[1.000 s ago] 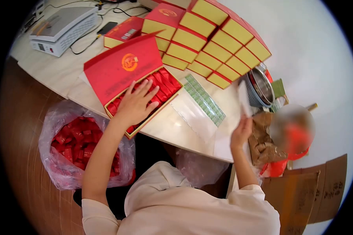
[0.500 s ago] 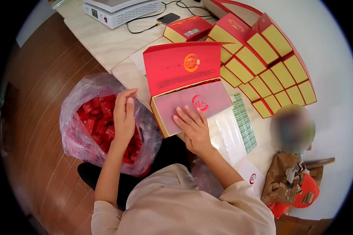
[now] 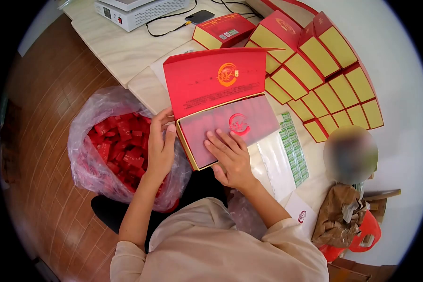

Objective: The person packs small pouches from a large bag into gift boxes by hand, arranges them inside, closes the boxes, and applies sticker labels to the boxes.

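Note:
A red gift box (image 3: 188, 146) with a yellow inner rim lies with its lid (image 3: 197, 84) raised, showing a gold emblem and small print. Across its inside rests a translucent sheet (image 3: 197, 127) with a red circular emblem; red contents show faintly beneath. My right hand (image 3: 232, 157) lies on the sheet's near part, fingers stretched out. At the box's left end is my left hand (image 3: 162, 145), fingers apart and slightly bent, close to the corner by the lid hinge; whether it touches the box I cannot tell. Neither hand grips anything.
A clear plastic bag (image 3: 87, 160) of small red packets (image 3: 122, 141) stands left, below table height. Several closed red-and-yellow boxes (image 3: 333, 101) are stacked at right. Green-printed label sheets (image 3: 293, 150), a phone (image 3: 200, 17), a white device (image 3: 136, 16) and brown paper (image 3: 336, 211) lie around.
My left hand has moved right, from above the bag to the box's left end. The sheet sits lower and flatter in the box, and my right hand stays on it.

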Tool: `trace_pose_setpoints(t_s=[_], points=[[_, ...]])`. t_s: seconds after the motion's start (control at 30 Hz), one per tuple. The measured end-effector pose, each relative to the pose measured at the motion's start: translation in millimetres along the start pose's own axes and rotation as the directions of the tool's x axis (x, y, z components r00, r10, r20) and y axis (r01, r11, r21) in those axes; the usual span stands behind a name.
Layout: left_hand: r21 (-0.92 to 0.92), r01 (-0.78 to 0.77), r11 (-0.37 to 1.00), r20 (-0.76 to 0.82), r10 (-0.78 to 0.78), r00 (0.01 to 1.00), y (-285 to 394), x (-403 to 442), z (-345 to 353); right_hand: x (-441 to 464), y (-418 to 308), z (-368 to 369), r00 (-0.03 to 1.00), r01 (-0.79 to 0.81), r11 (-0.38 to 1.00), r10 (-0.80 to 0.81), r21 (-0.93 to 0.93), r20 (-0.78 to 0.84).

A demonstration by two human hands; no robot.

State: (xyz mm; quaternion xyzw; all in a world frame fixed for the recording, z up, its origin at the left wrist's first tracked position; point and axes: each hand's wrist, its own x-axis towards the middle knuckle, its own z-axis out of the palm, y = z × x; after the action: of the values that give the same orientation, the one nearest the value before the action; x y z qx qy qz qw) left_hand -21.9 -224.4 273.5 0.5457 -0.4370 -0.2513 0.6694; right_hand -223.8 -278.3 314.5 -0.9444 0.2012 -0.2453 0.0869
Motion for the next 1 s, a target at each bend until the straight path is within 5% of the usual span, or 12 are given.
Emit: trace_pose_setpoints(t_s=[0.57, 0.73, 1.0], points=[[-0.126, 0.073, 0.989, 0.017, -0.072, 0.997, 17, 20, 7, -4, 5, -8, 0.999, -0.008, 0.997, 0.011, 0.073, -0.047], [-0.100, 0.103, 0.990, 0.026, -0.101, 0.995, 44, 37, 5, -18, 33, -27, 0.896, -0.320, 0.947, 0.312, 0.027, -0.316], [-0.187, 0.077, 0.979, 0.081, -0.063, 0.995, 59, 40, 16, -32, 62, -30, 0.888, -0.429, 0.897, 0.398, -0.104, -0.228]])
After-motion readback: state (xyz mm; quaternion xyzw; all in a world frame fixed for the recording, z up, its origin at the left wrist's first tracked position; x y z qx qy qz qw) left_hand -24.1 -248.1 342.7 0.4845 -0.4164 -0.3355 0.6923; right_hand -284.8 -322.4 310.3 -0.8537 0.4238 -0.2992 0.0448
